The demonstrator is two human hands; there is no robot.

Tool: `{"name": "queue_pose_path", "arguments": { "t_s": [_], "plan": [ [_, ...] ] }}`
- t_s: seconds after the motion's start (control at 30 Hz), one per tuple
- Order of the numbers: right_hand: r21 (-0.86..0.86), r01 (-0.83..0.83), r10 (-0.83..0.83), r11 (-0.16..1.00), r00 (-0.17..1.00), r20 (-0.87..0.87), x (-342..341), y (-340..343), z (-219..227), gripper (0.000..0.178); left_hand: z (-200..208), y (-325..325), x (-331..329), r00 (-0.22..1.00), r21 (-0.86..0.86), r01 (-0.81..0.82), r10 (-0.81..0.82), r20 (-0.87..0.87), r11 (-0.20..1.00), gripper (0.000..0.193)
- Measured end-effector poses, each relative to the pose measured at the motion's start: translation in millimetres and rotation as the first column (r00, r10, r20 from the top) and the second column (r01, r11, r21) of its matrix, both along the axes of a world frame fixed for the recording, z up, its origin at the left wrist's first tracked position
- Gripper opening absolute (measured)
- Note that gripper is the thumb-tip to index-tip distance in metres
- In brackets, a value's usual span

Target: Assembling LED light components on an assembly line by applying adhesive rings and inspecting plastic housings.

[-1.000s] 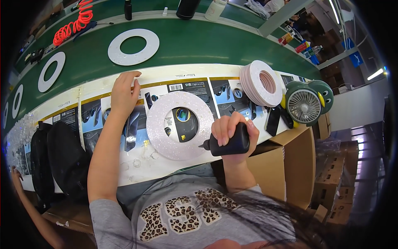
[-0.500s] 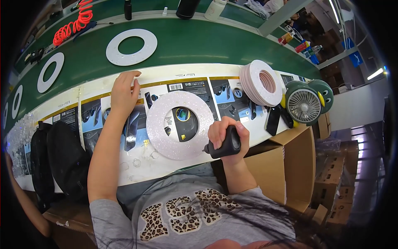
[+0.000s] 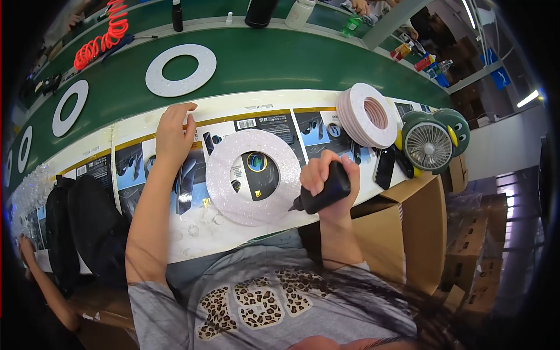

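Ideally, the black bottle (image 3: 335, 191) is squeezed lightly and evenly, its nozzle (image 3: 296, 205) kept close to the white ring (image 3: 218, 178) lying at the centre of the frame; whether the tip touches cannot be told. Right of centre, the right hand (image 3: 318, 171) wraps fingers and thumb around the bottle, nozzle pointing lower left. Left of centre, the left hand (image 3: 175, 135) rests, fingers loosely extended, apparently empty, its forearm slanting upward.
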State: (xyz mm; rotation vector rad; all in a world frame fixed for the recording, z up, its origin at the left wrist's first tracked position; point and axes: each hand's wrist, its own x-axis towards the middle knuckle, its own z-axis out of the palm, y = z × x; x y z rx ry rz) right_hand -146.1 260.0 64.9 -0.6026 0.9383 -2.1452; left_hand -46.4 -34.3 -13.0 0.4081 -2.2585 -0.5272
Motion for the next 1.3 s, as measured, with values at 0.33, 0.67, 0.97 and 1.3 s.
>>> {"name": "queue_pose_path", "arguments": {
  "t_s": [0.33, 0.67, 0.97, 1.3],
  "plan": [
    [-0.282, 0.025, 0.140, 0.959, 0.822, 0.551, -79.1, 0.7, -6.6, 0.026, 92.4, 76.2, 22.2, 0.892, 0.040, 0.351, -0.347, 0.290, 0.935, 0.023],
    [-0.122, 0.251, -0.069, 0.960, 0.636, 0.768, -133.0, -67.6, -14.7, 0.037, 80.4, 175.2, 48.5, 0.626, -0.197, 0.557, -0.251, 0.739, 0.807, 0.044],
    [-0.133, 0.314, -0.134, 0.940, 0.700, 0.701, -156.6, -50.2, -42.1, 0.041, 90.3, 151.3, 41.3, 0.620, -0.141, 0.589, -0.333, 0.710, 0.796, 0.045],
    [-0.376, 0.297, 0.022, 0.878, 0.759, 0.651, -143.7, -33.9, -10.9, 0.044, 73.2, 40.5, -133.4, 0.813, -0.304, 0.492, -0.306, 0.496, 0.815, 0.061]
  ]
}}
